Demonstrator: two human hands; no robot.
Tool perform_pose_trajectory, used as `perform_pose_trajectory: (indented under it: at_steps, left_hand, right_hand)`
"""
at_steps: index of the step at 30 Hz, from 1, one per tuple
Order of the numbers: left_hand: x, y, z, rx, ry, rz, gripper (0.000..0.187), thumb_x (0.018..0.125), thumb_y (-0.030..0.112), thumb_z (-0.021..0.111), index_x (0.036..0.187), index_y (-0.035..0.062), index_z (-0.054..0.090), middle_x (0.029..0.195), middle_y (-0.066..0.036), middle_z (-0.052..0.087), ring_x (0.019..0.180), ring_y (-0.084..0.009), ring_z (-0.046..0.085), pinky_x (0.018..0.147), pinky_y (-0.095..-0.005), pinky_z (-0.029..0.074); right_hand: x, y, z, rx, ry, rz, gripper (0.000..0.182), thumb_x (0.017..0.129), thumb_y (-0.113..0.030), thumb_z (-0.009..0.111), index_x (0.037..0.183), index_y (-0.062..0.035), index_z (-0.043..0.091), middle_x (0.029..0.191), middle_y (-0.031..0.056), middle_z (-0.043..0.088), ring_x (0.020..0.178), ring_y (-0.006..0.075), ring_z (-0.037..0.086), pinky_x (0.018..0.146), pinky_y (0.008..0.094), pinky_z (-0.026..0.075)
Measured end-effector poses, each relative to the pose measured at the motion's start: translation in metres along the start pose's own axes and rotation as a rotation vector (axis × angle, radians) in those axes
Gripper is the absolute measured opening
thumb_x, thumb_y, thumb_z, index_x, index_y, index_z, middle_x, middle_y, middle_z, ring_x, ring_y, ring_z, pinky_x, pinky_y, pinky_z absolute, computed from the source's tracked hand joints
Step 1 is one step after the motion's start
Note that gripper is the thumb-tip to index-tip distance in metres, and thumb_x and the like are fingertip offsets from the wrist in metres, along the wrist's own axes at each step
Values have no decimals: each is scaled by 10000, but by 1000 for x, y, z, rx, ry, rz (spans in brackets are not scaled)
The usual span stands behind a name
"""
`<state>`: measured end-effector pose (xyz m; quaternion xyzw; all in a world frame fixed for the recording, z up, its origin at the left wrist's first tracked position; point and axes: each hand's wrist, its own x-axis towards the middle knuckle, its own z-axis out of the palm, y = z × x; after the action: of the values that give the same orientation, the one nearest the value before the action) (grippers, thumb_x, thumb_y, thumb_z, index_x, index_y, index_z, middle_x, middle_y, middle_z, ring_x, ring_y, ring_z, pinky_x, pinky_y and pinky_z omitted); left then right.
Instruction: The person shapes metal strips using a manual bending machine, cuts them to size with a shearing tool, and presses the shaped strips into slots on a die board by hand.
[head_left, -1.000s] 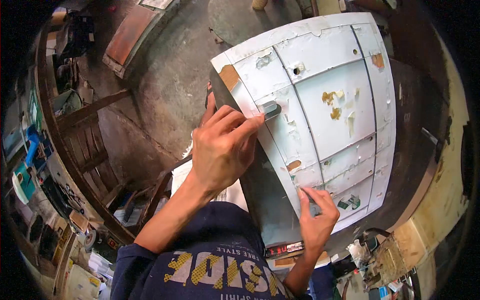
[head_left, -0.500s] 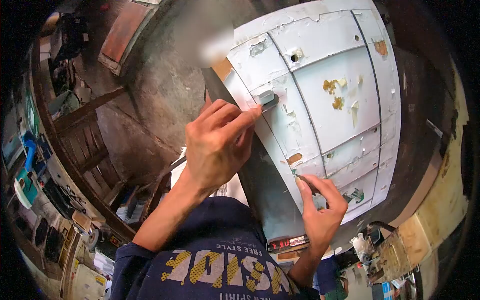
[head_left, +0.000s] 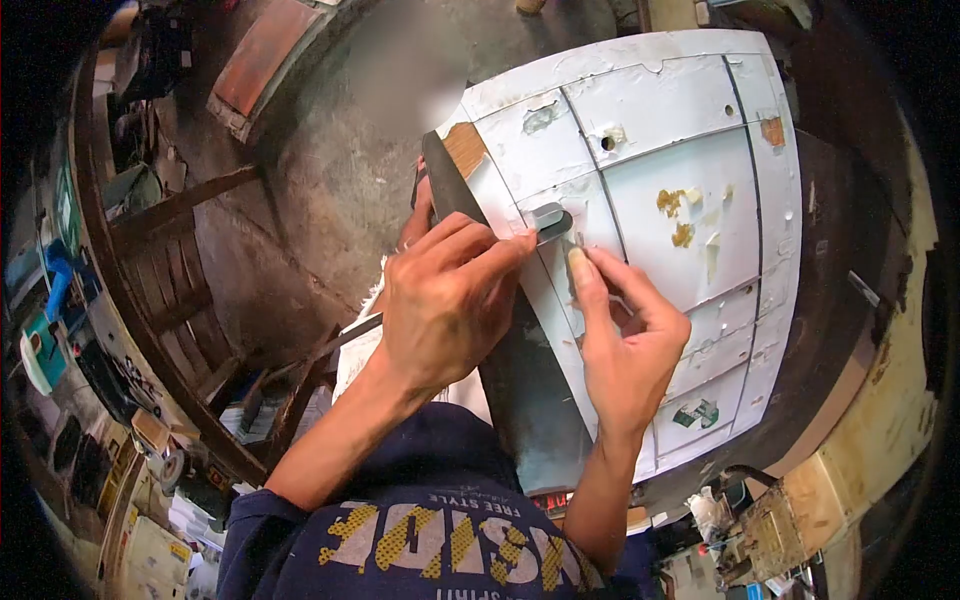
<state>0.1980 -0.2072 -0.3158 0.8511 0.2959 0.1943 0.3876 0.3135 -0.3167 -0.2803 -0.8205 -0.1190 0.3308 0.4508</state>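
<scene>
Right hand has shifted from the lower edge of the panel to just beside the grey piece; left hand keeps its place at that piece. Judgement: attention now gathers on one spot, where before it was split over two.

Nearest: dark printed shirt, forearms reaching out past it. Left: fingertips pinched on the near end of the grey piece, thumb mostly hidden. Right: thumb and forefinger closed together; whether a small sliver sits between them, cannot tell. Grey piece lies over the panel, near its left edge.

Surface: white panel, scuffed and peeling, crossed by dark lines; brown patches near the middle, a dark hole farther up, a green mark low down. Panel rests on a dark table.

Room: stained grey floor, timber frame at left, reddish board beyond; blurred patch above the panel's corner, unreadable
</scene>
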Motion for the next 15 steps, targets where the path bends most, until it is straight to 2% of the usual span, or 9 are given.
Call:
perform_pose_trajectory:
  at_steps: [2,5,8,10,11,14,15]
  left_hand:
    - [1,1,-2,-7,-7,-4,387,680,-90,739,1024,86,758,722,-71,622,619,-195,570,535,-296,475]
    - [1,1,-2,-16,-28,-26,379,672,-89,743,1010,82,759,721,-75,620,623,-194,573,543,-295,475]
    - [0,0,1,-4,-14,-17,422,668,-99,740,1050,79,741,735,-83,637,666,-199,624,561,-295,490]
    - [-1,6,4,-77,25,-157,468,673,-112,725,1105,69,708,776,-92,658,734,-215,675,593,-311,520]
    - [1,11,3,-77,28,-157,468,673,-112,725,1105,69,708,776,-92,658,734,-215,675,593,-311,520]
    - [7,20,-4,-104,-45,-369,486,683,-127,705,1133,58,681,827,-103,675,779,-229,696,639,-325,543]
    - [7,17,-2,-54,-43,-267,467,691,-124,699,1121,57,683,840,-105,677,773,-230,692,651,-327,545]
  right_hand:
    - [5,0,1,-55,14,-46,166,914,-76,683,1022,46,717,895,95,709,752,115,656,656,249,518]
    - [8,0,-2,-67,14,-9,163,914,-89,684,1020,28,721,882,86,716,737,119,660,652,258,521]
    - [8,2,-1,-89,15,-28,161,911,-95,686,1019,18,722,865,87,718,724,126,663,650,265,522]
    - [8,2,1,-119,12,-48,158,909,-95,686,1018,15,721,856,92,718,715,132,666,650,269,522]
    - [8,2,2,-148,16,-76,154,907,-91,684,1015,14,718,854,98,716,708,141,669,650,275,523]
    - [8,4,2,-183,15,-109,148,904,-85,682,1009,15,713,851,107,713,696,158,673,652,284,526]
    - [8,4,2,-189,12,-108,146,903,-83,681,1007,15,711,851,111,711,691,166,675,653,289,527]
